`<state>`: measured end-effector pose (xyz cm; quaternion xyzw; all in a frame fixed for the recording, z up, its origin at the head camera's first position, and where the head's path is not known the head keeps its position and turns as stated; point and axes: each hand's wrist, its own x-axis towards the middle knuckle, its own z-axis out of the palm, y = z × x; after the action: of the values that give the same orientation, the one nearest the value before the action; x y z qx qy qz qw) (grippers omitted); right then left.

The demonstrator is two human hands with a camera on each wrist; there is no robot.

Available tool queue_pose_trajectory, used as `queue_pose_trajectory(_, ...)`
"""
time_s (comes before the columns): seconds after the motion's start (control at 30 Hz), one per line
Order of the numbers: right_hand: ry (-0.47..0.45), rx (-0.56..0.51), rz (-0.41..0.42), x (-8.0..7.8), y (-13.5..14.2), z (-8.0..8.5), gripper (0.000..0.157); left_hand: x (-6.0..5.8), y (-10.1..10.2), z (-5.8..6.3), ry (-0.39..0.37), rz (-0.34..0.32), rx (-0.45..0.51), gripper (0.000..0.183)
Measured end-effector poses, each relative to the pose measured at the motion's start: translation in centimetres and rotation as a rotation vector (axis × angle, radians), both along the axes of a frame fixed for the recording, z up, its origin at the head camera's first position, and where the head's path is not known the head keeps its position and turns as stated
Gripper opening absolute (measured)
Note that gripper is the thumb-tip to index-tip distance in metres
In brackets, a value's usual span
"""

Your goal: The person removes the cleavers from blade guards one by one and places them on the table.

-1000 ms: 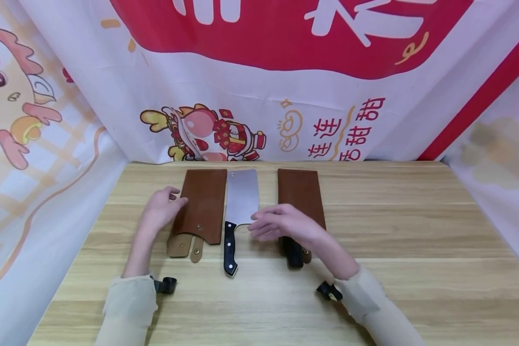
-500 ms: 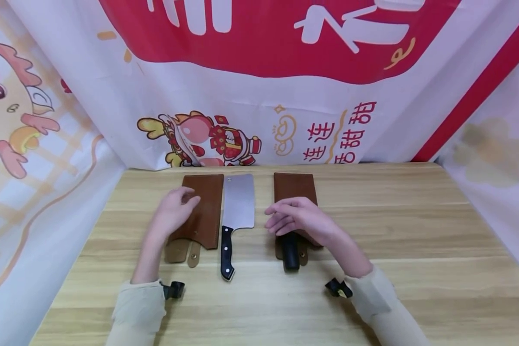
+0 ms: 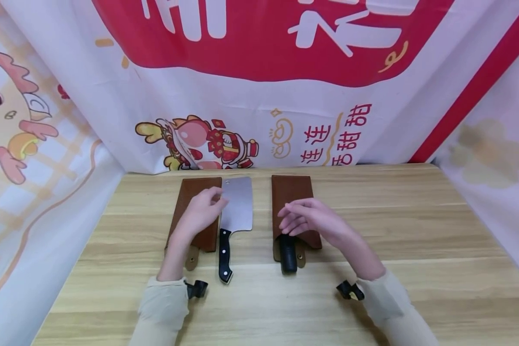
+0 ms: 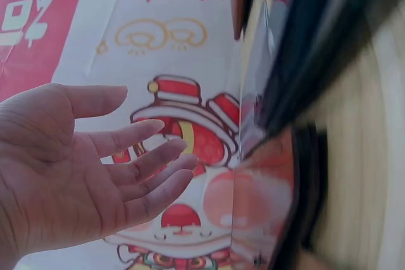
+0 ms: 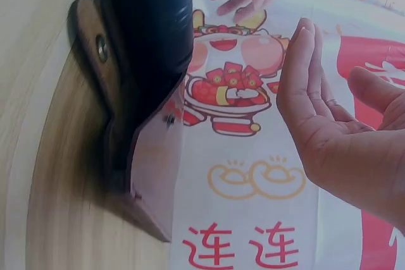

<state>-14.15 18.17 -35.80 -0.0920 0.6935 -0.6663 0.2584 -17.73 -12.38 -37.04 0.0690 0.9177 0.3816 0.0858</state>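
Observation:
A cleaver (image 3: pixel 238 206) with a bare steel blade and riveted black handle lies on the table. To its left is a brown leather sheath (image 3: pixel 190 192) with unfastened straps. My left hand (image 3: pixel 202 209) hovers over that sheath and the blade's left edge; its fingers are loosely bent around nothing in the left wrist view. A second brown sheath (image 3: pixel 290 187) lies further right, a smooth black handle (image 3: pixel 288 254) sticking out of its mouth. Above this sheath is my right hand (image 3: pixel 313 218), fingers relaxed and holding nothing. The right wrist view shows that handle and a strap with a snap up close.
The wood-grain table (image 3: pixel 393 216) meets a printed cloth backdrop (image 3: pixel 199 96) behind the sheaths. More cloth hangs at the left and right sides. Dark camera mounts (image 3: pixel 350 290) sit at both wrists.
My left hand has moved right from beside the left sheath to over it and the blade. My right hand has shifted right, from near the cleaver to above the right sheath. The view has tilted slightly.

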Motion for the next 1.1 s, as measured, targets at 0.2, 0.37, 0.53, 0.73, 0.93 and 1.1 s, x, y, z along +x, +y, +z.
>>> queue_pose_trajectory(0.2, -0.013, 0.013, -0.023, 0.2, 1.1, -0.3, 0.039, 0.0, 2.5, 0.0, 0.018, -0.035, 0.047, 0.045)
queue_pose_trajectory(0.37, -0.03, -0.006, -0.031, 0.4, 2.0, -0.8, 0.04, 0.1, 4.5, 0.0, 0.008, -0.056, 0.068, 0.045)
queue_pose_trajectory(0.53, -0.05, -0.029, -0.037, 0.6, 2.4, -1.1, 0.038, 0.2, 6.0, -0.4, -0.025, -0.069, 0.082, 0.047)
queue_pose_trajectory(0.73, -0.062, -0.038, -0.05, 0.4, 2.7, -1.7, 0.045, 0.1, 7.3, -0.8, -0.04, -0.104, 0.081, 0.048)
queue_pose_trajectory(0.93, -0.075, -0.031, -0.055, 0.1, 2.7, -2.0, 0.044, -0.2, 8.4, -1.1, -0.059, -0.113, 0.081, 0.049)
queue_pose_trajectory(1.1, -0.083, -0.022, -0.053, 0.1, 2.6, -2.1, 0.046, -0.3, 9.2, -1.3, -0.076, -0.117, 0.095, 0.05)
